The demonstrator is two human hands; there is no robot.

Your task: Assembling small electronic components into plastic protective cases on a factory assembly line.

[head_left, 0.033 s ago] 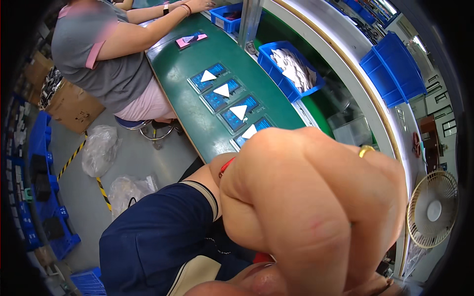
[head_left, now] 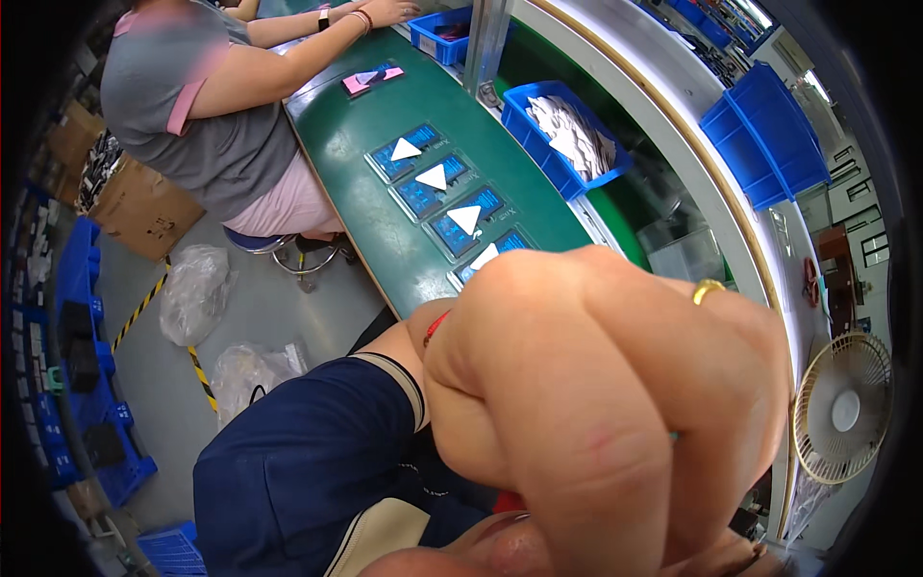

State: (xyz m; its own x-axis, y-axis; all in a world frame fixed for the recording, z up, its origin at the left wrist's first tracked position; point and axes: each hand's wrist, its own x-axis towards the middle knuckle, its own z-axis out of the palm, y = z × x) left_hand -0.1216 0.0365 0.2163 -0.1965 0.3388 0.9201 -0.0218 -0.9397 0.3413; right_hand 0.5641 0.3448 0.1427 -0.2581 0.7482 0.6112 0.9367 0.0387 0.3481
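Note:
My left hand is raised very close to the camera and fills the lower right of the view. Its fingers are bent with the knuckles outward, a gold ring on one of them. The fingertips run out of sight at the lower edge, so whatever they hold is hidden. A red bracelet circles the wrist, near a navy short sleeve. Past the knuckles, several flat blue-printed pieces in clear trays lie in a row on the green table, each bearing a white triangle. My right hand is out of view.
A co-worker in grey sits at the table's far left, arms over it. A pink-and-dark piece lies near them. Blue bins line the right side, one filled with white pieces. A fan stands right; plastic bags lie on the floor.
My left hand has shifted very slightly to the left, its fingers still bent. The pieces on the table have not moved.

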